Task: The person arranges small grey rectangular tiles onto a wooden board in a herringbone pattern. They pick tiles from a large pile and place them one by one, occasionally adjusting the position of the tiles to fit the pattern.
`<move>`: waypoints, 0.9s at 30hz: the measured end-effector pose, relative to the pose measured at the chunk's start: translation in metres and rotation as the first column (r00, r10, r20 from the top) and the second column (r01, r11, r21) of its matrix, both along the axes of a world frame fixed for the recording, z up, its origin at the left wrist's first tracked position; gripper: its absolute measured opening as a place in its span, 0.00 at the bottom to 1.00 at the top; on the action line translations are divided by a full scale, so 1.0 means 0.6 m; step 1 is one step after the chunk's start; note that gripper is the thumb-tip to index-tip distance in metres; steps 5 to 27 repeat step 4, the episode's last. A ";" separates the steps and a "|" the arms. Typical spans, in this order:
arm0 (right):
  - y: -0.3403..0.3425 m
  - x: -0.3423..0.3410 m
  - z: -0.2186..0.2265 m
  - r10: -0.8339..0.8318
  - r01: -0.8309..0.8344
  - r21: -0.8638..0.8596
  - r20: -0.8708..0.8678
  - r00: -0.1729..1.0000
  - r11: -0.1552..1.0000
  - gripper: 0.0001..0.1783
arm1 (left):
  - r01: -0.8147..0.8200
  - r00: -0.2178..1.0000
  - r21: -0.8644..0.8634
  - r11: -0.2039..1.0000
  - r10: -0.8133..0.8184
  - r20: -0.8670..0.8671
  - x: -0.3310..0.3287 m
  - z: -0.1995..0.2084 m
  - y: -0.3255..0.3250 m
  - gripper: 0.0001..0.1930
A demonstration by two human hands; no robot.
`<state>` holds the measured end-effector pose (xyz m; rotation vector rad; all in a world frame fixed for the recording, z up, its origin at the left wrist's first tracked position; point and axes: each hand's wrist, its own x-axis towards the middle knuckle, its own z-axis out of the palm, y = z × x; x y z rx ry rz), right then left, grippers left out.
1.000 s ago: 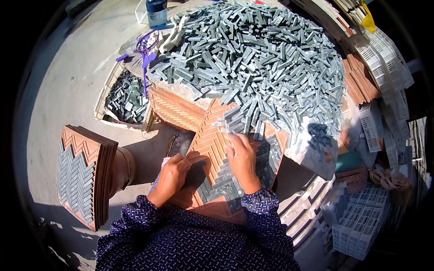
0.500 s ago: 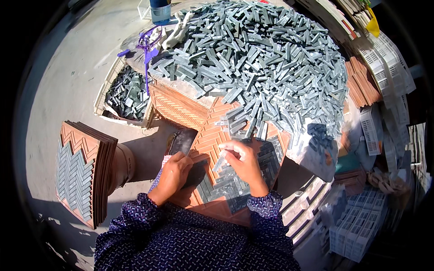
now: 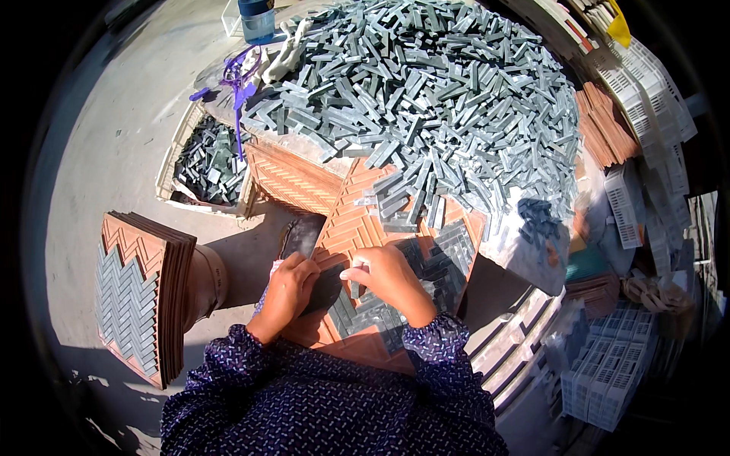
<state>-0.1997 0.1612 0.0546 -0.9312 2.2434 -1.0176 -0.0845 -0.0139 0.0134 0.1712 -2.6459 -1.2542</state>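
Observation:
An orange herringbone-grooved mould tray (image 3: 346, 237) lies tilted before me, its lower and right parts filled with dark grey stone strips (image 3: 361, 318). Over its middle my right hand (image 3: 386, 280) is closed, thumb and fingertips pinched, with the end of a grey stone strip (image 3: 355, 289) showing just below them. My left hand (image 3: 287, 292) is closed at the tray's left edge; its curled fingers hide whatever they hold. Several loose strips (image 3: 391, 199) lie on the tray's far end.
A large heap of grey strips (image 3: 426, 91) covers the table beyond. Stacked filled trays (image 3: 129, 296) stand on a bucket at left. A crate of dark pieces (image 3: 209, 163), a blue-capped bottle (image 3: 257, 23) and purple scissors-like tool (image 3: 242, 95) sit at far left; white crates (image 3: 608, 372) at right.
My right hand has moved left and toward me across the tray, closer to my left hand. The left hand stays almost in place, still closed. The view has shifted slightly.

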 end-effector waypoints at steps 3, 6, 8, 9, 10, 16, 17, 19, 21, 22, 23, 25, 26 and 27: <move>-0.012 0.001 -0.011 0.060 -0.056 0.050 -0.092 0.994 0.997 0.13 | 0.006 1.000 0.001 1.000 -0.006 0.015 0.001 -0.001 -0.002 0.04; -0.014 0.001 -0.016 0.073 -0.067 0.056 -0.118 0.990 0.996 0.13 | 0.008 1.000 0.003 1.000 -0.008 0.017 0.002 -0.003 -0.002 0.04; -0.014 0.001 -0.016 0.073 -0.067 0.056 -0.118 0.990 0.996 0.13 | 0.008 1.000 0.003 1.000 -0.008 0.017 0.002 -0.003 -0.002 0.04; -0.014 0.001 -0.016 0.073 -0.067 0.056 -0.118 0.990 0.996 0.13 | 0.008 1.000 0.003 1.000 -0.008 0.017 0.002 -0.003 -0.002 0.04; -0.014 0.001 -0.016 0.073 -0.067 0.056 -0.118 0.990 0.996 0.13 | 0.008 1.000 0.003 1.000 -0.008 0.017 0.002 -0.003 -0.002 0.04; -0.014 0.001 -0.016 0.073 -0.067 0.056 -0.118 0.990 0.996 0.13 | 0.008 1.000 0.003 1.000 -0.008 0.017 0.002 -0.003 -0.002 0.04; -0.014 0.001 -0.016 0.073 -0.067 0.056 -0.118 0.990 0.996 0.13 | 0.008 1.000 0.003 1.000 -0.008 0.017 0.002 -0.003 -0.002 0.04; -0.014 0.001 -0.016 0.073 -0.067 0.056 -0.118 0.990 0.996 0.13 | 0.008 1.000 0.003 1.000 -0.008 0.017 0.002 -0.003 -0.002 0.04; -0.014 0.001 -0.016 0.073 -0.067 0.056 -0.118 0.990 0.996 0.13 | 0.008 1.000 0.003 1.000 -0.008 0.017 0.002 -0.003 -0.002 0.04; -0.014 0.001 -0.016 0.073 -0.067 0.056 -0.118 0.990 0.996 0.13 | 0.008 1.000 0.003 1.000 -0.008 0.017 0.002 -0.003 -0.002 0.04; -0.014 0.001 -0.016 0.073 -0.067 0.056 -0.118 0.990 0.996 0.13 | 0.008 1.000 0.003 1.000 -0.008 0.017 0.002 -0.003 -0.002 0.04; -0.014 0.001 -0.016 0.073 -0.067 0.056 -0.118 0.990 0.996 0.13 | 0.008 1.000 0.003 1.000 -0.008 0.017 0.002 -0.003 -0.002 0.04; -0.014 0.001 -0.016 0.073 -0.067 0.056 -0.118 0.990 0.996 0.13 | 0.008 1.000 0.003 1.000 -0.008 0.017 0.002 -0.003 -0.002 0.04; -0.014 0.001 -0.016 0.073 -0.067 0.056 -0.118 0.990 0.996 0.13 | 0.008 1.000 0.003 1.000 -0.008 0.017 0.002 -0.003 -0.002 0.04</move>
